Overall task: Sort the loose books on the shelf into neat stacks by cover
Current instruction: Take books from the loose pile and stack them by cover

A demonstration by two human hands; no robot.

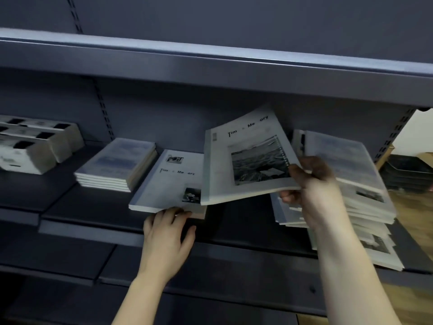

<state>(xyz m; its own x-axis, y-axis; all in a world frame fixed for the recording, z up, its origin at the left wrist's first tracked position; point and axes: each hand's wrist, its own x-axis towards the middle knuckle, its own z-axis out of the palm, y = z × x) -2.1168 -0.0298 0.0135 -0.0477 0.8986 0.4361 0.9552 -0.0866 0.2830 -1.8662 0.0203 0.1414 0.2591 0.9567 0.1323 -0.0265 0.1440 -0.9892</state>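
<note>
Pinching the near right corner of a thin softcover book (248, 158), the right hand (311, 184) holds it tilted in the air above the shelf (93, 200), thumb on the cover and fingers under it. This book has a large landscape photo on its pale cover. I judge it light and a little flexible, because it bends slightly in the grip. A hold nearer the spine, or a flat palm below it, would keep it from sagging, and the smooth cover may slip.

The left hand (168, 233) grasps nothing; its relaxed fingers touch the near edge of a second pale book (168, 179), which lies flat on the shelf just left of the lifted one. A pinkish edge shows under this book, so perhaps one more lies below.

Counted: one book in the air, one or two under the left hand. To the left is a neat stack of blue-cover books (117, 165), about five. On the right a loose pile (351, 184) is too blurred to count. Far left stand about three white boxes (35, 144).
</note>
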